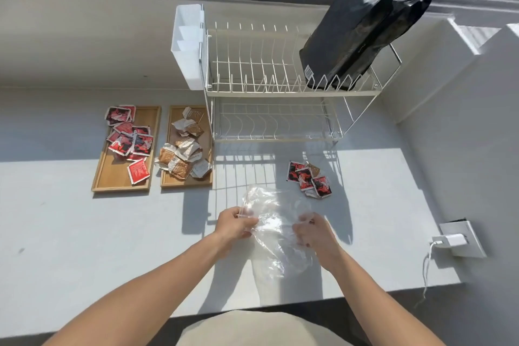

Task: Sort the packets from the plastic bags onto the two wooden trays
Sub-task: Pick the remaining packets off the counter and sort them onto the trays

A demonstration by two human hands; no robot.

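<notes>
A clear plastic bag (276,222) lies crumpled on the white counter in front of me. My left hand (234,223) pinches its left edge and my right hand (313,232) grips its right side. A small pile of red packets (309,178), with one brown packet among them, lies just beyond the bag to the right. The left wooden tray (112,177) holds several red packets (130,139). Beside it, the right wooden tray (175,116) holds several brown and white packets (184,156), some overhanging its edges.
A two-tier wire dish rack (269,93) stands behind the bag, with a white cutlery holder (186,45) on its left and black foil pouches (362,28) on its top tier. A wall socket with a white charger (456,239) and cable is at the right. The counter's front edge (140,320) is near my body.
</notes>
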